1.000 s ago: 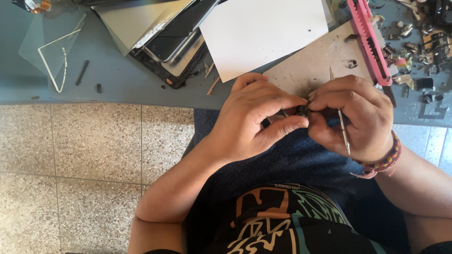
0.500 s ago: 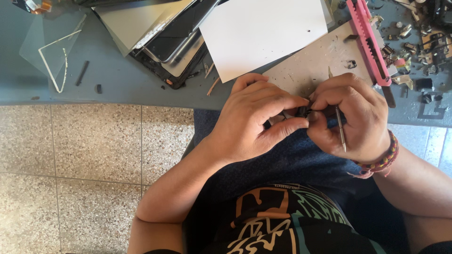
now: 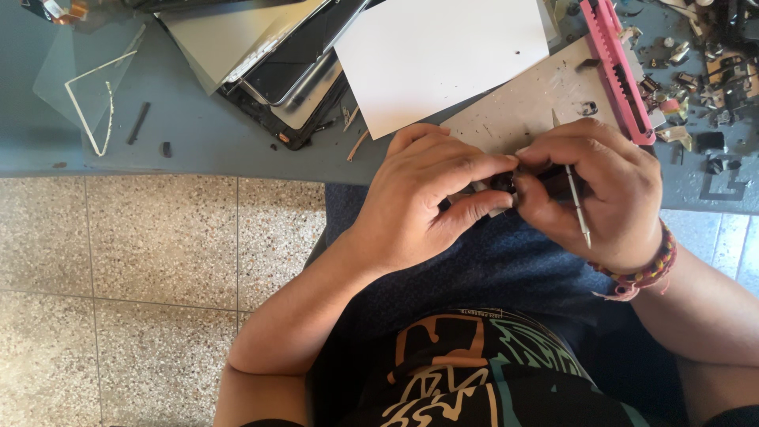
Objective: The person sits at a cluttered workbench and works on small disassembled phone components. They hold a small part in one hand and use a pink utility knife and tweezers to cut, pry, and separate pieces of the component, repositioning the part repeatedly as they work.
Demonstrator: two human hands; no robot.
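**Two hands pinch a small dark part at the desk edge**

The left hand (image 3: 427,198) and right hand (image 3: 593,190) meet over the near edge of the grey-blue desk (image 3: 205,142), fingertips closed together on a small dark part (image 3: 504,183) held between them; its shape is too hidden to tell. The right hand also clasps a thin metal tool (image 3: 575,196), lying across its knuckles. Just beyond lie a scuffed grey plate (image 3: 522,107), a white sheet of paper (image 3: 439,55) and a pink utility knife (image 3: 613,55).

beaded bracelet (image 3: 644,273), dark printed shirt (image 3: 474,372)
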